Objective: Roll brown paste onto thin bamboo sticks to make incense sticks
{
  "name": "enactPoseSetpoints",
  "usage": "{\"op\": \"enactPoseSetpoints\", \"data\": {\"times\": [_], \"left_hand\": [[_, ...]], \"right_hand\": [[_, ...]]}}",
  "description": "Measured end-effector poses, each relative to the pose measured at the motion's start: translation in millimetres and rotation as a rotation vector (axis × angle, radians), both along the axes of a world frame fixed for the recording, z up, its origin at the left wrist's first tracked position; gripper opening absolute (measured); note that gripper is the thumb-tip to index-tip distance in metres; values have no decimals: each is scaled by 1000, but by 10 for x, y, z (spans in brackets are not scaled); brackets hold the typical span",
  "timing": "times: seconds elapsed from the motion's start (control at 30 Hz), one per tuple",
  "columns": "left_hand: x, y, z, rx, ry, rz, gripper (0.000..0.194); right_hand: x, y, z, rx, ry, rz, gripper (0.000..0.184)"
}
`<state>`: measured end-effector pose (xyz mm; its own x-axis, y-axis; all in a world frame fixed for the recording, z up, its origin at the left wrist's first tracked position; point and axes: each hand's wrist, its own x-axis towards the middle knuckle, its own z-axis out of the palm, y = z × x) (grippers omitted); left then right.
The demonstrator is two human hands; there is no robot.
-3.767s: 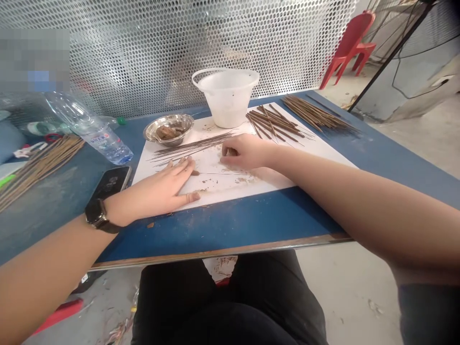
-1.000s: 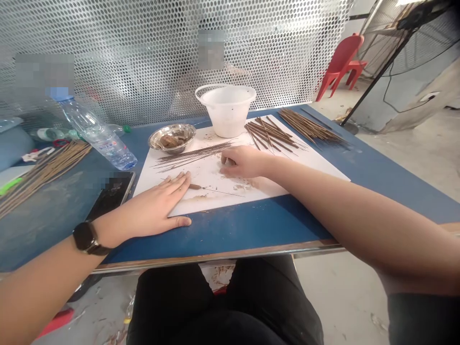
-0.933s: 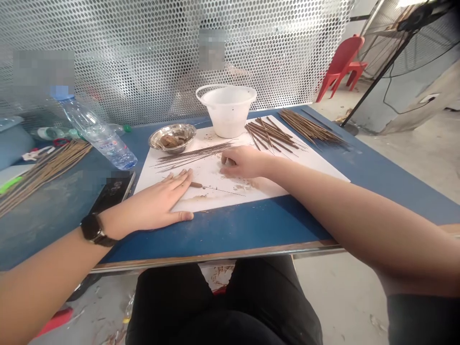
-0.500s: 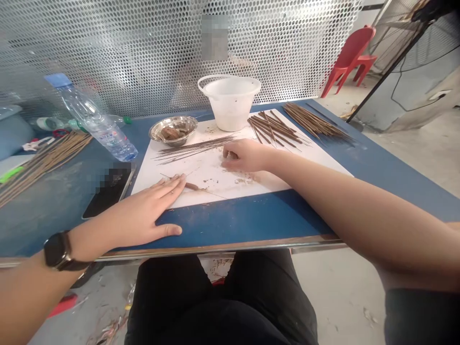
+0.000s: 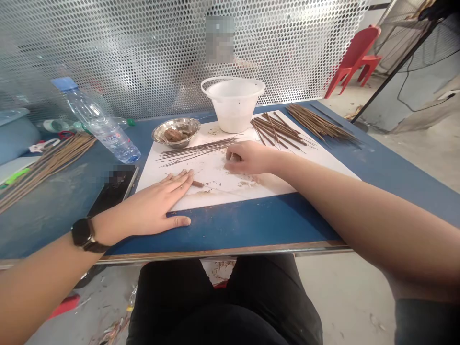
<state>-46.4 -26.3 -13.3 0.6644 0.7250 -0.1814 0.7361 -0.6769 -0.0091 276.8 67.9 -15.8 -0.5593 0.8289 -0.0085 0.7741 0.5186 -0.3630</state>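
While the left hand (image 5: 160,201) is laid palm down with its fingers stretched out straight and nothing gripped, a brown roll (image 5: 198,184) is partly covered by those fingers on the white sheet (image 5: 212,165), near the sheet's front edge. The roll's long axis is slanted shallowly across the view, and its uncovered end is pointed to the right and slightly toward the near edge of the table (image 5: 230,225); the rest is hidden under the fingers. The right hand (image 5: 247,157) is held loosely curled over the sheet, and whether anything is enclosed by it cannot be told. Between the left hand and the metal bowl (image 5: 181,143), thin sticks (image 5: 197,149) are bunched, their right ends angled farther away. Beyond the right hand, brown-coated sticks (image 5: 282,130) are spread beside the white bucket (image 5: 235,112), most of them pointed to the right and nearer
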Motion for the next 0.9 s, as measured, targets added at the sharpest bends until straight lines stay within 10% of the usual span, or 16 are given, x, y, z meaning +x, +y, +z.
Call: {"op": "enactPoseSetpoints", "data": {"times": [0.2,0.63,0.9], "left_hand": [[166,280,9,-34,19,-10,115],[-221,-307,66,29,-43,-99,99],[-53,-69,47,-20,-31,-81,107]], "right_hand": [[6,-5,43,-29,10,-20,25],[-5,-35,54,-34,-7,-24,21],[-12,-37,70,-39,0,-35,22]]}}
